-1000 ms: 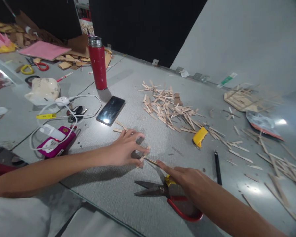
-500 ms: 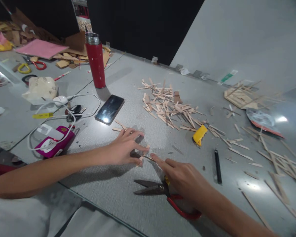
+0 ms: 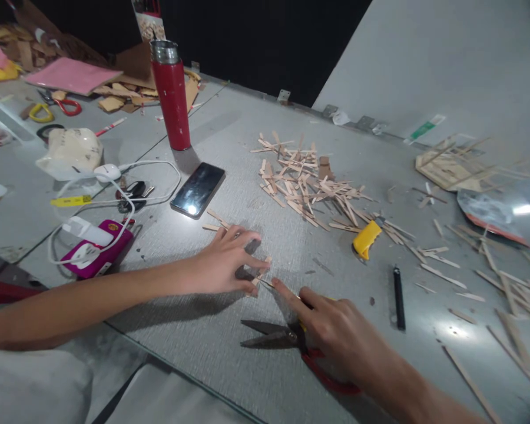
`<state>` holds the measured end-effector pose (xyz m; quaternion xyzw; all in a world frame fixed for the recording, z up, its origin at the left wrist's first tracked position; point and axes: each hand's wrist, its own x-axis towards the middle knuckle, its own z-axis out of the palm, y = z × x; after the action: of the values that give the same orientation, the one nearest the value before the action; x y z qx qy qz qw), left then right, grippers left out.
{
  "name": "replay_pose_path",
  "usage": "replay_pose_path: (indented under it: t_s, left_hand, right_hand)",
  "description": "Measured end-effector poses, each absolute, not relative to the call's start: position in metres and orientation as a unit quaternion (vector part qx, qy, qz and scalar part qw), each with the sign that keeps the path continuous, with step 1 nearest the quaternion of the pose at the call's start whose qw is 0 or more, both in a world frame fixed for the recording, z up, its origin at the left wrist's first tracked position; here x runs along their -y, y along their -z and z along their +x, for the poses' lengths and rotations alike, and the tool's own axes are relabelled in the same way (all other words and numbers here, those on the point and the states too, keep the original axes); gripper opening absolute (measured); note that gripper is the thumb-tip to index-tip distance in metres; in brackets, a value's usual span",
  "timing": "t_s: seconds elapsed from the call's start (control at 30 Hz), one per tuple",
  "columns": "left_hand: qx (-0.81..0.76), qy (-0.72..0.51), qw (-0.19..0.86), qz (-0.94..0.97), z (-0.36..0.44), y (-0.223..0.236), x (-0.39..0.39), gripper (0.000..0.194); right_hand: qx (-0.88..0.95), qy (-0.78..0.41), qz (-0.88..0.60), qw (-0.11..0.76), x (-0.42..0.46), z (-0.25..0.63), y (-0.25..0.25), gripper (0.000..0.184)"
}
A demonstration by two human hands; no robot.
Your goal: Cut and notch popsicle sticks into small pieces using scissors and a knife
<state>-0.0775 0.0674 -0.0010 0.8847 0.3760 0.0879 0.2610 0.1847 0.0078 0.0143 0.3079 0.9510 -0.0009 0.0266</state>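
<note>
My left hand rests on the grey table, fingertips pinched on a small wooden stick piece and holding it down. My right hand is closed round a thin yellow-handled knife, with the index finger stretched along it. The knife's tip touches the stick piece beside my left fingertips. Red-handled scissors lie open just under my right hand, their handles partly hidden by it.
A pile of cut wooden sticks lies beyond, with a yellow cutter and a black pen to the right. A phone, a red flask, cables and a pink device sit left. Loose sticks are scattered far right.
My right hand has slid left and nearer, bringing the knife tip up to the stick piece. My left hand has stayed in place.
</note>
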Motion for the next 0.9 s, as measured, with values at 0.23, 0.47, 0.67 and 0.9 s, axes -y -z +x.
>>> replay_pose_path:
  t_s: [0.23, 0.47, 0.67, 0.9]
  left_hand:
    - [-0.378, -0.091, 0.267, 0.882, -0.077, -0.001, -0.067, 0.044]
    - [-0.379, -0.09, 0.253, 0.886, -0.077, 0.001, -0.067, 0.047]
    - [-0.363, -0.075, 0.275, 0.887, -0.082, -0.002, -0.069, 0.052]
    - [-0.37, -0.08, 0.274, 0.884, -0.082, -0.003, -0.068, 0.052]
  right_hand:
    - [-0.942, -0.026, 0.331, 0.037, 0.002, 0.185, -0.005, 0.084]
    - [-0.937, -0.058, 0.319, 0.134, -0.014, 0.172, -0.022, 0.063]
    - [-0.917, -0.12, 0.329, 0.191, -0.031, 0.15, -0.042, 0.029]
    - [-0.889, -0.134, 0.338, 0.277, -0.006, 0.13, -0.046, 0.027]
